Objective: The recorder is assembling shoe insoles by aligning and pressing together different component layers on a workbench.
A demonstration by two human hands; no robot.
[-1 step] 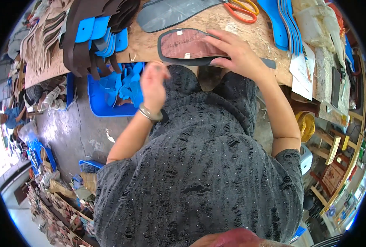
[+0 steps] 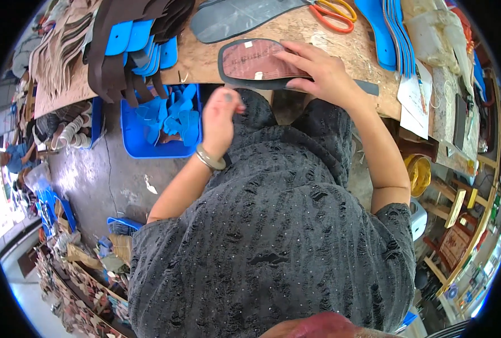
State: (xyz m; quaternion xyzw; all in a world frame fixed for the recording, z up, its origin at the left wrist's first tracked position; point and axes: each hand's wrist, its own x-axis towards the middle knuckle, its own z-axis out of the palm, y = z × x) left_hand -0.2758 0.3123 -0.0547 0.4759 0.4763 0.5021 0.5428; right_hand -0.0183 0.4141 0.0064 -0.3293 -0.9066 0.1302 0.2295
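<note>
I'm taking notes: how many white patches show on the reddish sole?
2 on the sole: one white patch by the far edge, another by the near edge. The right hand may hide more.

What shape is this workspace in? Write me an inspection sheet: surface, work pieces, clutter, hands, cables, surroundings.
Surface: wooden tabletop, marked and worn-looking.
Work pieces: reddish-brown sole-shaped piece with a dark border, near the front edge.
Clutter: scissors with orange and yellow handles; stacked blue pieces at right; dark brown strips at left.
Hands: right hand spread over the sole-shaped piece; left hand off the table, fingers curled, contents unclear.
Cables: pale looped cord at far right; purpose unclear.
Surroundings: blue bin of blue scraps; yellow bucket at right.
</note>
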